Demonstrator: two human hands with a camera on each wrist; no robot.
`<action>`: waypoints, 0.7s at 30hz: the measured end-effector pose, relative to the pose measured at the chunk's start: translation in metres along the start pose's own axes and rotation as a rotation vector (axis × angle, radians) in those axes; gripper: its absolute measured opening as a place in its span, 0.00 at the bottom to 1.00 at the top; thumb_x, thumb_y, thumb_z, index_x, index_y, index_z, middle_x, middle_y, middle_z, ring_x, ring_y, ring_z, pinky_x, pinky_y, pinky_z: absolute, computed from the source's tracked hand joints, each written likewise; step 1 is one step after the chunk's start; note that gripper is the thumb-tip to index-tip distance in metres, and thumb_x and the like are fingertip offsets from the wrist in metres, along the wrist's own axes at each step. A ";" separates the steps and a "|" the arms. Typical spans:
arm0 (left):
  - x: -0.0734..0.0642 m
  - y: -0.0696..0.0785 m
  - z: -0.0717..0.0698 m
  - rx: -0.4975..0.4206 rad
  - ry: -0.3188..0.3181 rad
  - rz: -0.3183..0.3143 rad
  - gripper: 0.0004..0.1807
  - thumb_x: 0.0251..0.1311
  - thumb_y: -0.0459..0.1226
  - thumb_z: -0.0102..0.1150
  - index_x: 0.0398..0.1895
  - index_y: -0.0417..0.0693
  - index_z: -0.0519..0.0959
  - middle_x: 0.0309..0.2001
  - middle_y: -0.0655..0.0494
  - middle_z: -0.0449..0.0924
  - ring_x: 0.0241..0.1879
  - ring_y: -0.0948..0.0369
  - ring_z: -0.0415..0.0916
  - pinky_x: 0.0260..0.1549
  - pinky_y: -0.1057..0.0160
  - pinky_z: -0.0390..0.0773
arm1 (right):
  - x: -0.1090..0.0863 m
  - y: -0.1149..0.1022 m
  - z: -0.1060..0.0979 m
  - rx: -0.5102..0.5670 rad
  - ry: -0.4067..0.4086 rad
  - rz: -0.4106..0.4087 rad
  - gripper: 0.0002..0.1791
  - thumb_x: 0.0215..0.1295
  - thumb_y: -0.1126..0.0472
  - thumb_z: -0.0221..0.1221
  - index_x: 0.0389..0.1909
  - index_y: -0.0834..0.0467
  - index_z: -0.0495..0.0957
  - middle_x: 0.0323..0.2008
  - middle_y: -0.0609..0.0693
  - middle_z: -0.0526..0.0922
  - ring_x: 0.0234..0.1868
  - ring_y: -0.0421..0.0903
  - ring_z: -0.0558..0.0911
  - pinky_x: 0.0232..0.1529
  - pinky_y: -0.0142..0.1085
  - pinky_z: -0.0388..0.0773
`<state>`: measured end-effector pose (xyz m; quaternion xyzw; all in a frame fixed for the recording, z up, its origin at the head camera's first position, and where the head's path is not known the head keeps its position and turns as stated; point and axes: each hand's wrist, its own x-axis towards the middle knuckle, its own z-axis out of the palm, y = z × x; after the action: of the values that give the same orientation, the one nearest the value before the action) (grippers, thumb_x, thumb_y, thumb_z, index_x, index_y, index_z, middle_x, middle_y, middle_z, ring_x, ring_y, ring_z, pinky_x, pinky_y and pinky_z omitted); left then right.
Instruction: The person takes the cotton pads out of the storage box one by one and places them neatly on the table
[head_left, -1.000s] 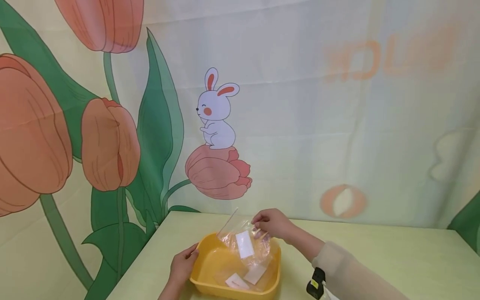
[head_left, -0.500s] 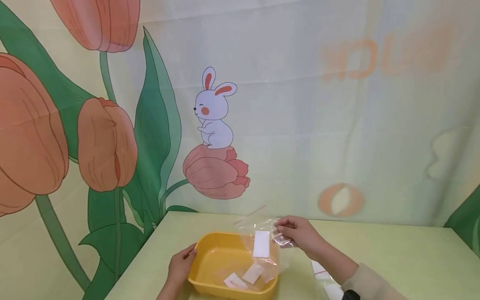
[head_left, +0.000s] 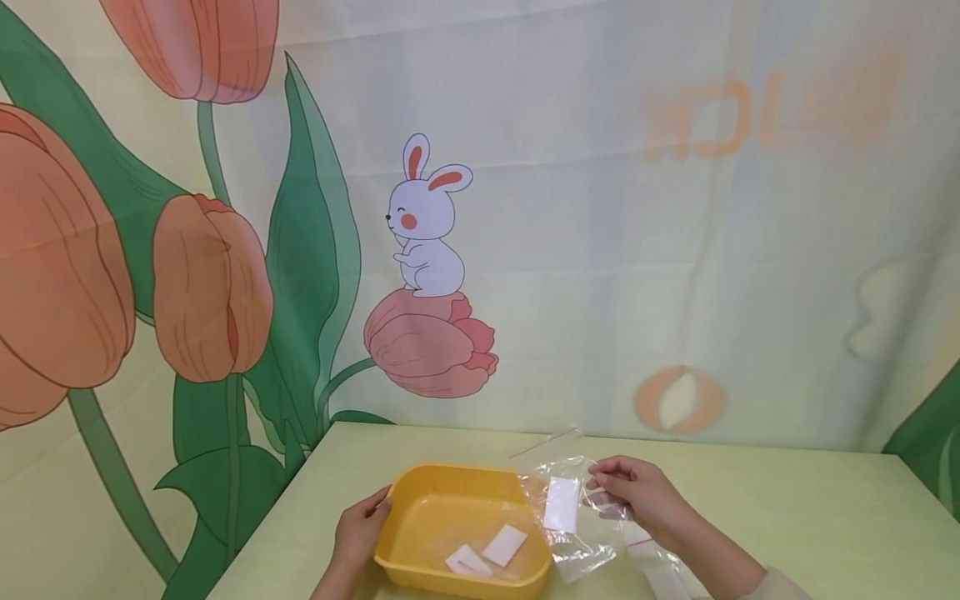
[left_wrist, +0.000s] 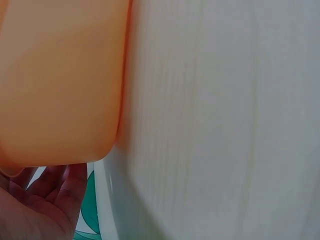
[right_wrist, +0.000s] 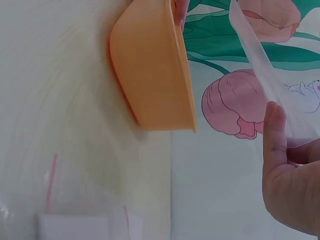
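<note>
A yellow plastic basin (head_left: 405,557) stands on the table, and my left hand (head_left: 358,533) holds it by its left rim, thumb on top. In the left wrist view the fingers (left_wrist: 75,187) reach behind the basin's wall (left_wrist: 60,100). My right hand (head_left: 637,493) pinches the side of a clear zip-lock bag (head_left: 592,557) with a white label, just right of the basin and above the table. The right wrist view shows this bag (right_wrist: 257,60) nearly edge-on above the thumb. Inside the basin lie clear bags with white labels (head_left: 504,545).
More labelled clear bags (head_left: 641,546) lie on the table to the right, partly behind my right forearm; the right wrist view shows some of these bags (right_wrist: 75,225) too. A cloth backdrop with tulips and a rabbit (head_left: 431,242) hangs behind the table (head_left: 825,517).
My right hand has carried the zip-lock bag rightward, from over the basin to beside its right rim. My left hand keeps its hold on the basin.
</note>
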<state>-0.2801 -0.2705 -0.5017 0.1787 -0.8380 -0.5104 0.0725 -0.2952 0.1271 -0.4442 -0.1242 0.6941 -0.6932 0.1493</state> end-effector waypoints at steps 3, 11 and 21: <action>0.000 0.000 0.000 0.008 0.000 0.001 0.22 0.76 0.37 0.49 0.68 0.36 0.74 0.69 0.34 0.72 0.70 0.37 0.69 0.64 0.44 0.79 | -0.006 0.006 -0.008 0.009 0.006 0.005 0.17 0.77 0.68 0.49 0.58 0.77 0.71 0.38 0.44 0.84 0.39 0.37 0.89 0.38 0.26 0.87; 0.001 0.000 0.001 0.008 0.001 0.000 0.22 0.76 0.37 0.49 0.68 0.36 0.74 0.69 0.34 0.72 0.70 0.38 0.70 0.63 0.45 0.80 | -0.022 0.021 -0.027 0.014 0.034 0.025 0.16 0.77 0.66 0.52 0.57 0.74 0.73 0.37 0.42 0.85 0.38 0.35 0.89 0.38 0.26 0.87; -0.001 0.000 0.001 0.002 0.000 0.002 0.22 0.76 0.37 0.48 0.68 0.36 0.73 0.69 0.34 0.72 0.71 0.38 0.69 0.63 0.45 0.80 | -0.043 0.043 -0.058 -0.007 0.091 0.094 0.15 0.77 0.66 0.52 0.56 0.71 0.76 0.36 0.40 0.87 0.37 0.35 0.88 0.36 0.25 0.85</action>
<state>-0.2798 -0.2698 -0.5017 0.1779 -0.8387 -0.5095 0.0731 -0.2754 0.1972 -0.4861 -0.0603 0.7077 -0.6878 0.1497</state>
